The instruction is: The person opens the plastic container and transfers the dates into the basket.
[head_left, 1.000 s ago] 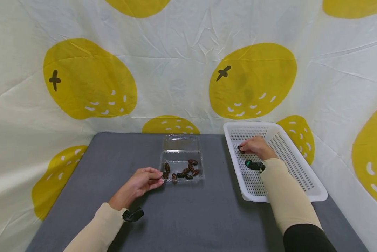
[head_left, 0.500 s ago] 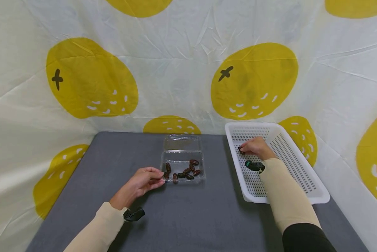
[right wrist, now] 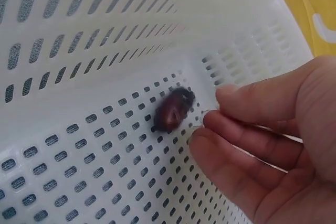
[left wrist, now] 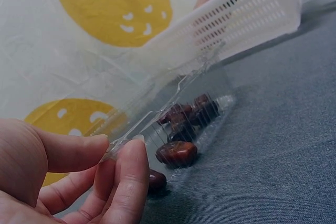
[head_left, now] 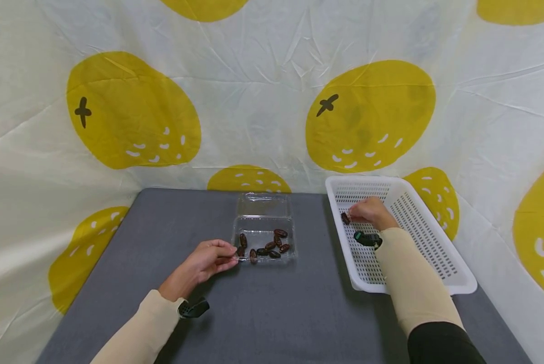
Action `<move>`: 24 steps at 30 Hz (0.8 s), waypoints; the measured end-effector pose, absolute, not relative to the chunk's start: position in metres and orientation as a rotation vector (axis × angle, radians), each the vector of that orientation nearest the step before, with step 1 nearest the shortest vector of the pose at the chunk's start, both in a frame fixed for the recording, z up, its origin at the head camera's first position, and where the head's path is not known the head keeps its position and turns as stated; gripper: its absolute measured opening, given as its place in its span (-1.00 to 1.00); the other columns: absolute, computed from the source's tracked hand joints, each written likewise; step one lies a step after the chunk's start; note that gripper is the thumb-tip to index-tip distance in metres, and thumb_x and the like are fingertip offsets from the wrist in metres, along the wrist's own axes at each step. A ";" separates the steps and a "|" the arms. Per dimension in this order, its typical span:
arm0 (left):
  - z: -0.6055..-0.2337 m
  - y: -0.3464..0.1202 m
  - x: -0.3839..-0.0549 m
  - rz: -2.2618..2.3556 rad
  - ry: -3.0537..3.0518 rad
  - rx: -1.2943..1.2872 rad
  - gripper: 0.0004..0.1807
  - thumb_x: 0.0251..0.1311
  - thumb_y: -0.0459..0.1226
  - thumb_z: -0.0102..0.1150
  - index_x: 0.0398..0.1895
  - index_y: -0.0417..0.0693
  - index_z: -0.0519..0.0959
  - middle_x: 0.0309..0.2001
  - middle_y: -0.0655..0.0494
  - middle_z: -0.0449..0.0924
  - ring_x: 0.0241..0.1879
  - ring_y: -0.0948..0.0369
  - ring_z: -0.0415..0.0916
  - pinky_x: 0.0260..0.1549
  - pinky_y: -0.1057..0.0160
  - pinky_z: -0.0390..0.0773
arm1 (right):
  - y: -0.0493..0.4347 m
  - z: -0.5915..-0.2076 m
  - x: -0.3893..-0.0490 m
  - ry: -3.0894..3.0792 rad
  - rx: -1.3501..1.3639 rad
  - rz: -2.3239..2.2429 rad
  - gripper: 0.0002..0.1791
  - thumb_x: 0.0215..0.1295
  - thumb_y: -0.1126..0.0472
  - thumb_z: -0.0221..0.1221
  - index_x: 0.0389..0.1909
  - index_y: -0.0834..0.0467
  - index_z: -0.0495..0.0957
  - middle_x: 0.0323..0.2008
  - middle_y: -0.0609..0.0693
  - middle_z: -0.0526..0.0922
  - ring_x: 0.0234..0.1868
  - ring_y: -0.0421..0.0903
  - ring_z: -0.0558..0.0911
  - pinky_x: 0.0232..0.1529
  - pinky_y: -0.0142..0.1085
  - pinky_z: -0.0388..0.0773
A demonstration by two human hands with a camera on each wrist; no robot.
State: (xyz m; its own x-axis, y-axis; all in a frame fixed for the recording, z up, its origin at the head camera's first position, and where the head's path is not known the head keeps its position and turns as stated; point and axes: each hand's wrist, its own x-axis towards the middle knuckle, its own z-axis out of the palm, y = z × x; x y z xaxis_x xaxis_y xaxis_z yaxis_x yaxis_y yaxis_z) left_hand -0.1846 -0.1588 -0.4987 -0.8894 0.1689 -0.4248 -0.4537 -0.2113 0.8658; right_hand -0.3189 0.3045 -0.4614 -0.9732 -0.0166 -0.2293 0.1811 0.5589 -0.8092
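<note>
On the left, my left hand [head_left: 208, 262] pinches the near left rim of a clear plastic clamshell box [head_left: 264, 206] between thumb and forefinger. Its lid is folded back, and several brown dates [left wrist: 177, 153] lie inside. My right hand [head_left: 371, 212] reaches into a white perforated basket [head_left: 428, 237]. Just off its fingertips [right wrist: 227, 95] is a single dark date [right wrist: 172, 111], apart from the thumb and fingers and slightly blurred above the basket floor. The fingers are loosely bent and hold nothing.
Both containers rest on a grey-covered table [head_left: 281, 318], the basket at the right with raised walls. Behind hangs a white cloth [head_left: 254, 116] printed with yellow fruit. Each wrist wears a black camera strap [head_left: 193, 308].
My right hand has let go of the date, which now sits apart, left of the fingertips in the basket. The left hand keeps its pinch on the box rim.
</note>
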 end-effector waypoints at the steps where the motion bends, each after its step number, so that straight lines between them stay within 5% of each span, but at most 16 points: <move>1: -0.499 -0.159 -0.185 2.145 1.660 -0.333 -0.79 0.38 -0.50 0.20 -0.40 -0.09 0.63 -0.39 0.02 0.68 -0.41 0.22 0.70 -0.28 0.31 0.80 | 0.305 -0.461 -0.319 2.592 0.132 -1.379 -0.59 0.36 0.32 0.27 0.11 0.53 0.60 -0.04 0.29 0.77 -0.29 -0.17 0.74 -0.13 -0.23 0.82; 11: -0.500 -0.159 -0.187 2.140 1.674 -0.349 -0.80 0.36 -0.51 0.23 -0.38 -0.06 0.63 -0.35 0.00 0.67 -0.41 0.22 0.68 -0.29 0.31 0.80 | 0.306 -0.447 -0.322 2.528 -0.020 -1.522 -0.56 0.47 0.26 0.23 0.21 0.49 0.56 0.02 0.23 0.77 -0.15 -0.10 0.81 0.15 -0.05 0.75; 24: -0.499 -0.159 -0.184 2.142 1.672 -0.354 -0.85 0.32 -0.50 0.29 -0.35 -0.09 0.61 -0.35 0.00 0.68 -0.41 0.21 0.69 -0.28 0.29 0.80 | 0.278 -0.423 -0.308 2.406 -0.121 -1.697 -0.52 0.40 0.33 0.30 0.22 0.56 0.51 -0.26 -0.06 0.80 -0.27 -0.25 0.79 0.10 -0.12 0.77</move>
